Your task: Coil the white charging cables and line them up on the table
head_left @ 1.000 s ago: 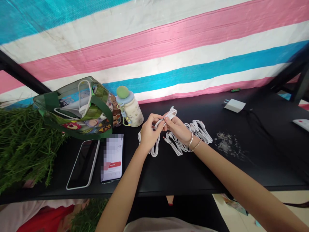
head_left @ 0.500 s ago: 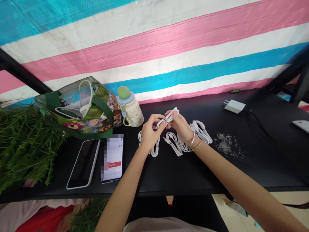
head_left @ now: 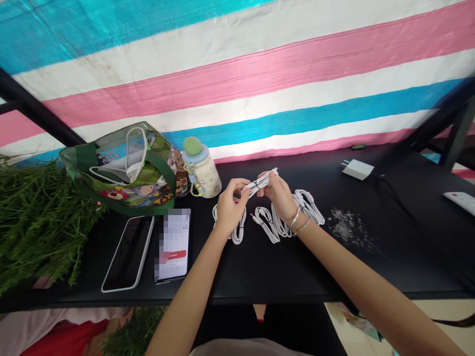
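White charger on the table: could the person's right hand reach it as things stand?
Probably yes: the right hand is holding a white cable, but nothing seems to stand between it and the white charger.

White charging cable (head_left: 260,184): one, folded into a narrow bundle with a dark tie, held up between left hand (head_left: 229,207) and right hand (head_left: 278,195). Further coiled white cables (head_left: 308,206) lie flat in a loose row on the black bench (head_left: 260,272), one metal plug (head_left: 252,216) showing.

White cables (head_left: 308,207) on a black tabletop (head_left: 260,277), beneath a striped tarp (head_left: 237,94) of pink, white and perhaps turquoise-blue
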A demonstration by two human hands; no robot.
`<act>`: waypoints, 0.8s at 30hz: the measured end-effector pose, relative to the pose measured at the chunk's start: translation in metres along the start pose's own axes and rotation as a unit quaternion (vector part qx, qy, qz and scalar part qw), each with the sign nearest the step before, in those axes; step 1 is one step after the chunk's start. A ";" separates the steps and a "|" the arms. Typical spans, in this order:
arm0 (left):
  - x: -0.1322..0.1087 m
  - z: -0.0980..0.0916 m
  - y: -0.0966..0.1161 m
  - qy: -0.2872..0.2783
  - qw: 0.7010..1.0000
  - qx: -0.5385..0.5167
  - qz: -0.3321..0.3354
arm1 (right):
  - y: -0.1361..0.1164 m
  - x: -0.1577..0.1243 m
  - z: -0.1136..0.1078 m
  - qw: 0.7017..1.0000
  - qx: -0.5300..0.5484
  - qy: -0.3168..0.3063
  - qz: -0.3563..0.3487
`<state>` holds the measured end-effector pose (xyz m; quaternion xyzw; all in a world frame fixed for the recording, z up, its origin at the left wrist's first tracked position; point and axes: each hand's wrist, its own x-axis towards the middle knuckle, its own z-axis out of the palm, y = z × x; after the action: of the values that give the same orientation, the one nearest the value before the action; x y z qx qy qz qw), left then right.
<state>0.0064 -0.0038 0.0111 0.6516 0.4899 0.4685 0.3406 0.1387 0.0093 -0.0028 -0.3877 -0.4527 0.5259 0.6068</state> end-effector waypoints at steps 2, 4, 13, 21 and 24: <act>0.001 0.000 0.000 0.013 1.000 -0.008 -0.004 | 0.001 0.001 0.000 1.000 -0.002 0.013 -0.002; 0.001 0.000 -0.001 0.023 1.000 -0.019 -0.008 | 0.002 0.002 0.000 1.000 -0.003 0.028 -0.005; 0.003 -0.001 -0.004 0.013 0.997 -0.048 -0.059 | -0.007 0.000 -0.001 0.999 -0.005 -0.005 -0.045; 0.005 -0.001 -0.001 0.015 0.982 -0.148 -0.120 | -0.006 0.002 0.000 0.999 0.014 0.001 -0.034; 0.005 -0.001 0.001 0.037 0.968 -0.198 -0.147 | -0.005 0.002 0.000 1.000 0.016 -0.005 -0.011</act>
<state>0.0060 0.0011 0.0140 0.4742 0.4896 0.5249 0.5098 0.1403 0.0101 0.0026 -0.3704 -0.4515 0.5279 0.6167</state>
